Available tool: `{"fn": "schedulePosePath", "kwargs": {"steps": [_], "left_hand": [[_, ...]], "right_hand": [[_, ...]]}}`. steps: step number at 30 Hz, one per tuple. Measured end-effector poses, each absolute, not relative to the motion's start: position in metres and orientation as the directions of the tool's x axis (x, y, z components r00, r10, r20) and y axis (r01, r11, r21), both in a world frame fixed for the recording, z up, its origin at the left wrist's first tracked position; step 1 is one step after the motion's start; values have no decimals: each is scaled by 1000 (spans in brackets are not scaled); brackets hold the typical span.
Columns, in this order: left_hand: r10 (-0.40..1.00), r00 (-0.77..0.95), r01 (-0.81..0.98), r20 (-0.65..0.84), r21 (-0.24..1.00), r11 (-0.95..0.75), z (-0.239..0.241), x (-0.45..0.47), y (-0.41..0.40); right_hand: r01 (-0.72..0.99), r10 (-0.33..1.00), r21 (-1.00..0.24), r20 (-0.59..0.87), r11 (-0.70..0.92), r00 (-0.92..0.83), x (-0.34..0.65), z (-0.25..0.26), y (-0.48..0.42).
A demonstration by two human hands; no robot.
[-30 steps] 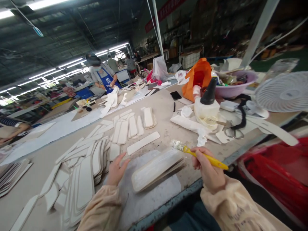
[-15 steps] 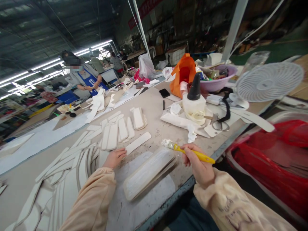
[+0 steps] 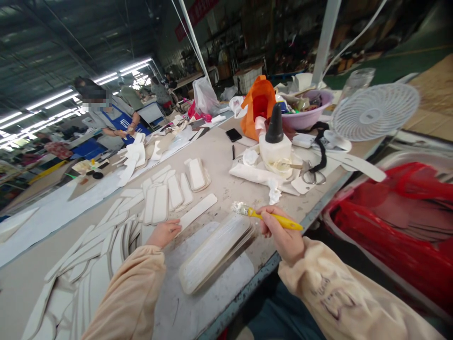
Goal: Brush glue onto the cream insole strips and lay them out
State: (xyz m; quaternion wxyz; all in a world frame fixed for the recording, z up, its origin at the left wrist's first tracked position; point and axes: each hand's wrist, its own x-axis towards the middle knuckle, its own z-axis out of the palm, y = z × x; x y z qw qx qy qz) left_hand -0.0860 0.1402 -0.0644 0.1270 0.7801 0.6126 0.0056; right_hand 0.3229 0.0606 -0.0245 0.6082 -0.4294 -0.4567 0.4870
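A yellow-handled paintbrush (image 3: pixel 288 223) is gripped in my right hand (image 3: pixel 286 242), its bristles coated white and pointing left, just above the far end of a stack of long white rounded pieces (image 3: pixel 212 252). The top piece of that stack has a wet-looking sheen. My left hand (image 3: pixel 164 233) has its fingers closed at the near end of a single white strip (image 3: pixel 199 210), which lies on the table beyond the stack. Just past it are small piles of similar white pieces (image 3: pixel 156 203).
Many curved white pieces (image 3: pixel 90 278) spread along the left. Farther back on the table (image 3: pixel 226 156) are a white container (image 3: pixel 276 153) with a black cone, scissors (image 3: pixel 314 175), a phone (image 3: pixel 233 135), an orange bag (image 3: pixel 255 101) and a fan (image 3: pixel 377 113). A red-lined tub (image 3: pixel 399 222) stands right. A co-worker (image 3: pixel 116 118) stands across.
The view has shifted slightly, so most things sit a little farther left. Both hands keep their holds, and the brush stays near the stack's far end.
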Motion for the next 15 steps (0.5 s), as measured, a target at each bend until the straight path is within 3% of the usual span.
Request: {"fn": "schedulePosePath", "kwargs": {"steps": [15], "left_hand": [[953,240,970,-184,92,-226,-59,-75,140]], "right_hand": [[-188,986,-972,123,143,115,323,-25,60]]}}
